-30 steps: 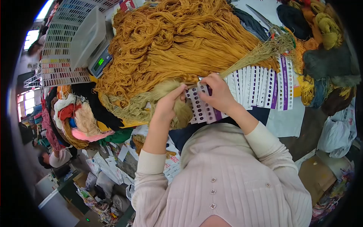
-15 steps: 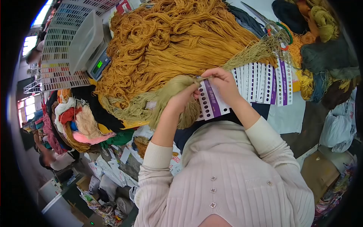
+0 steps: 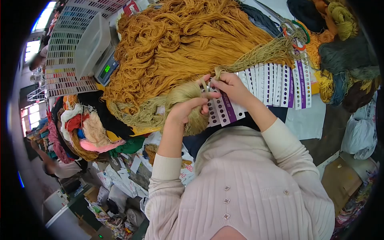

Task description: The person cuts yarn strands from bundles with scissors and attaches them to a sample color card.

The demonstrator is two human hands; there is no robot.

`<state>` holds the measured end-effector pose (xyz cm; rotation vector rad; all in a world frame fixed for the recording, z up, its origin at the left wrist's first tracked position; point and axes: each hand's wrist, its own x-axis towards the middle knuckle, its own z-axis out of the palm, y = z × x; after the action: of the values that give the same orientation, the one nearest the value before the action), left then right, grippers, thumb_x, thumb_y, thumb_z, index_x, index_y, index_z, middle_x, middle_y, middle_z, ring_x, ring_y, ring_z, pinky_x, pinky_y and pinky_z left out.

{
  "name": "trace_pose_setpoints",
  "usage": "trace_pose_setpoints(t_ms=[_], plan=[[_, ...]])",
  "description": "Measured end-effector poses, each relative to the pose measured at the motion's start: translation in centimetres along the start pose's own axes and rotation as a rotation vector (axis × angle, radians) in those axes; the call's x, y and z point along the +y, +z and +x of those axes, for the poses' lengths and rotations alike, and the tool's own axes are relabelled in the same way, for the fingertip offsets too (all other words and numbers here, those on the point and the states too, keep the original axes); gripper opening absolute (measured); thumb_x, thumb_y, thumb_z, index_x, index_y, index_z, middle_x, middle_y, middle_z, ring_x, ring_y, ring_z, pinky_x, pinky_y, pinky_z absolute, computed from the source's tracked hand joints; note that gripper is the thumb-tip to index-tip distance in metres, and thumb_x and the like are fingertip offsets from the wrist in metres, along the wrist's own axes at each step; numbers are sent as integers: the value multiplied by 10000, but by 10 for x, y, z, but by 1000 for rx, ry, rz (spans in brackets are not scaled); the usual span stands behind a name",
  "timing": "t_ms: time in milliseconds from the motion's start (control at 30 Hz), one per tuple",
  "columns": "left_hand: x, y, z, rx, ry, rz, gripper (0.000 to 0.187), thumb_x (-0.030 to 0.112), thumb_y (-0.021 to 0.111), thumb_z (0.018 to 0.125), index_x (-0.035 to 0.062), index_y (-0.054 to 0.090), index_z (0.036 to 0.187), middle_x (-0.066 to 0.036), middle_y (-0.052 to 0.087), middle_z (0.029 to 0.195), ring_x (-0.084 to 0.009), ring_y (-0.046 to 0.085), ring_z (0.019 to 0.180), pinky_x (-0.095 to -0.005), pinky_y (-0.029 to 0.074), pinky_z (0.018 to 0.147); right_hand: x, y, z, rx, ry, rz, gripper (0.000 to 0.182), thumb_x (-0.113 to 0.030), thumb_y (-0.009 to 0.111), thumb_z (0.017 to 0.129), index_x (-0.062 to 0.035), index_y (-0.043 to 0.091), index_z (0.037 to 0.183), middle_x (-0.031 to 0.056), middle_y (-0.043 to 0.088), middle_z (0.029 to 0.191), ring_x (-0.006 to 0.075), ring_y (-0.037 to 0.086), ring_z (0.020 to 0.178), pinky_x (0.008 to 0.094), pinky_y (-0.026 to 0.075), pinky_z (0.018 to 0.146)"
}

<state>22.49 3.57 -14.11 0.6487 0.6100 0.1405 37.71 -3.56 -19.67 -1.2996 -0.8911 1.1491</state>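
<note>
A bundle of pale olive yarn bulges out of my left hand, whose fingers are wrapped around it near the table's front edge. Right beside it, my right hand is closed in a pinch on a thin twist of the same yarn, with a small loop standing above the fingertips. Under both hands lie purple-and-white color cards with rows of dark sample dots. Behind the hands spreads a large heap of mustard-brown yarn. A loose olive skein stretches from near my right hand toward the scissors.
Scissors with red and green handles lie at back right. A digital scale with a white tray stands at left, by thread sample charts. Dark yarn bundles sit at right, mixed yarn at left. Another person is at far left.
My left fingers have shifted and now extend toward my right hand. My right hand has moved slightly, and a yarn loop now rises above its fingertips. The view has shifted a little.
</note>
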Motion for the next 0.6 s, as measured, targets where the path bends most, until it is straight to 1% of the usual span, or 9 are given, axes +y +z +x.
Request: trace_pose_setpoints(t_ms=[67, 100, 133, 200, 300, 400, 500, 600], plan=[[8, 14, -2, -18, -55, 102, 590, -41, 425, 738, 75, 201, 1272, -168, 531, 999, -105, 504, 536, -209, 440, 505, 0, -1, 1, -56, 59, 107, 206, -142, 540, 772, 23, 545, 650, 10, 486, 565, 72, 413, 533, 221, 340, 493], [7, 16, -1, -10, -63, 147, 609, -40, 426, 737, 81, 180, 1280, -169, 529, 1003, -108, 505, 539, -212, 441, 508, 0, -2, 1, -84, 88, 161, 200, -139, 546, 770, 21, 548, 649, 3, 491, 566, 57, 408, 525, 214, 338, 480], [5, 17, 0, -1, -72, 192, 628, -40, 427, 735, 86, 158, 1289, -170, 526, 1008, -110, 506, 541, -215, 442, 511, -1, -2, 1, -101, 82, 106, 195, -137, 552, 767, 19, 551, 649, 1, 494, 564, 54, 408, 517, 210, 339, 478], [-6, 11, 4, 52, -49, 270, 640, -43, 436, 723, 68, 154, 1287, -190, 535, 982, -108, 508, 529, -202, 441, 507, -2, -2, 2, -135, 69, -4, 184, -132, 564, 761, 13, 559, 648, -1, 502, 559, 47, 406, 499, 201, 341, 473], [3, 9, 6, 15, -99, 175, 570, -16, 447, 741, 59, 230, 1263, -147, 555, 938, -105, 505, 531, -206, 441, 504, 2, -4, 1, -96, 98, 332, 167, -123, 575, 753, 11, 572, 655, 10, 527, 564, 47, 429, 499, 195, 355, 477], [-11, -6, 25, 198, -123, 275, 382, 56, 451, 786, 37, 365, 1157, -81, 565, 802, -112, 519, 540, -228, 436, 508, -1, -6, -2, -64, 176, 321, 164, -117, 575, 752, 20, 575, 661, 18, 534, 575, 51, 442, 510, 195, 361, 478], [-18, -7, 32, 258, -38, 667, 211, 120, 448, 816, 15, 490, 995, -65, 563, 742, -107, 510, 538, -217, 433, 498, 1, -5, 2, -90, 149, 196, 114, -77, 557, 759, 28, 585, 725, 26, 552, 653, 76, 479, 582, 204, 389, 557], [-22, -6, 34, 400, -55, 438, 162, 142, 481, 813, 6, 536, 881, -47, 552, 692, -96, 491, 524, -201, 422, 476, -11, 5, 3, 77, 165, 479, 82, -65, 554, 743, 4, 596, 734, 4, 536, 626, 64, 468, 567, 199, 376, 526]])
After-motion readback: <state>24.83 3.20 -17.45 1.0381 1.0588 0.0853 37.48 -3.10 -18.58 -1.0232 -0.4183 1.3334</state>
